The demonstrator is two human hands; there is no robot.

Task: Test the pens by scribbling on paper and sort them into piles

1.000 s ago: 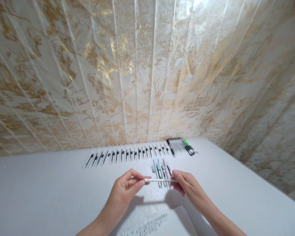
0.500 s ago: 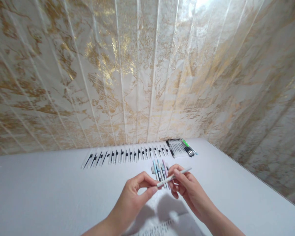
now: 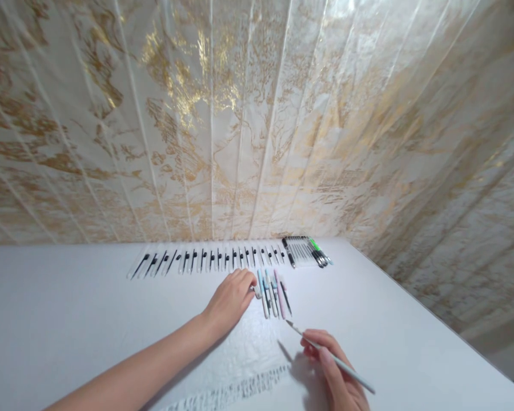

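My right hand [image 3: 332,362] pinches a slender pale grey-white pen [image 3: 346,368], its dark tapered tip pointing up and to the left. That tip is just short of several pens lying side by side. Among these, a light blue and white pen [image 3: 262,294] and a lilac pen [image 3: 280,294] stand out, with a dark-cored slim one [image 3: 286,298] at the right. At the left end of this group, my left hand [image 3: 233,294] has its fingers curled down against a small greyish-white piece [image 3: 257,291]. The fingertips are partly hidden, so what they grip is unclear.
A long row of clear sleeves with black-tipped slim parts [image 3: 203,260] lies along the table's back. Right of it is a clear pack of black pens [image 3: 302,252] beside green markers [image 3: 314,245]. A sheet with dark writing [image 3: 257,382] lies in front. Gold-patterned curtain [image 3: 223,142] hangs behind.
My left hand has left the pen and moved up and left to the pen group's left end. My right hand has lowered toward me with the pen, whose dark tip now shows.
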